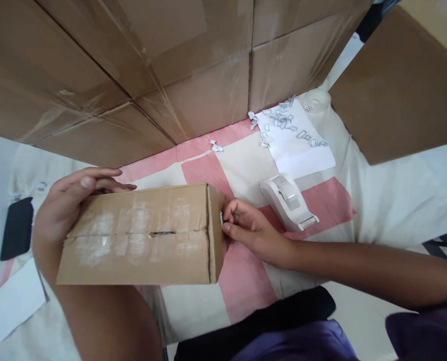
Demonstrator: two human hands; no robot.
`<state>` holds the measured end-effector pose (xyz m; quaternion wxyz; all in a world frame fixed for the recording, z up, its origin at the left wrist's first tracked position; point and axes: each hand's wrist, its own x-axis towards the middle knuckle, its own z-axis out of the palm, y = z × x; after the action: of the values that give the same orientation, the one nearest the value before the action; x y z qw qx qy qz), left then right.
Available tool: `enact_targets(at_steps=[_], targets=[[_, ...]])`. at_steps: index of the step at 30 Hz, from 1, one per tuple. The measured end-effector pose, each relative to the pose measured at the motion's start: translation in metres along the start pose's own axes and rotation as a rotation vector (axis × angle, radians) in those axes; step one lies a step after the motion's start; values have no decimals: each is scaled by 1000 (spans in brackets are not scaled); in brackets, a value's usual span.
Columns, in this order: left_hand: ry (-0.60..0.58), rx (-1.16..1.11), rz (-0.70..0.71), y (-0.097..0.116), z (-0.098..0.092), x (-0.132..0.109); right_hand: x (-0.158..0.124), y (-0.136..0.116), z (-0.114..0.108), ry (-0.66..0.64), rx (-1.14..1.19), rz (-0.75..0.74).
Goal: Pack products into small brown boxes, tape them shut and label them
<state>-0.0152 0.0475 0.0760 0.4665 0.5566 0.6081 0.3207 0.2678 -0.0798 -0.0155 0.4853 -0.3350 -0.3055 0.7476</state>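
A brown cardboard box (133,265) sits in front of me, with a short slit and whitish, scuffed tape patches on its upper face. My left hand (67,205) wraps around the box's left end, its fingers stretched along the far edge. At the right end, my right hand (246,220) has thumb and fingers pinched together against the box's side. A sliver of a small white paper piece (221,219) shows at those fingertips; most of it is hidden. Just beyond the right hand stands a white tape dispenser (289,203) holding a roll of clear tape.
Several small paper cutouts (279,120) lie on and beside a white sheet (302,155); a few more scraps (216,146) lie nearer the box. Large taped cartons (208,95) form a wall behind. A black phone-like object (16,228) and a paper (18,301) are at left.
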Motion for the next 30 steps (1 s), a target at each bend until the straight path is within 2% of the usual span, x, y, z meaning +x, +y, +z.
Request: enact_targets(at_steps=[7, 12, 15, 20, 25, 28, 30], targets=[[-14, 27, -14, -3, -6, 4, 2, -1, -2, 6, -7, 10], [-31, 12, 23, -7, -10, 7, 5, 3, -6, -8, -13, -49], [-56, 11, 18, -8, -11, 10, 4, 3, -6, -15, -126, -105], [-70, 30, 12, -7, -12, 13, 3, 4, -2, 75, -433, -364], [-143, 27, 23, -3, -11, 11, 1, -6, -5, 207, -597, -557], [-170, 36, 82, -2, -11, 10, -15, -15, 5, 207, -650, -705], [-176, 33, 109, -1, -11, 10, -33, -12, 18, 198, -608, -782]])
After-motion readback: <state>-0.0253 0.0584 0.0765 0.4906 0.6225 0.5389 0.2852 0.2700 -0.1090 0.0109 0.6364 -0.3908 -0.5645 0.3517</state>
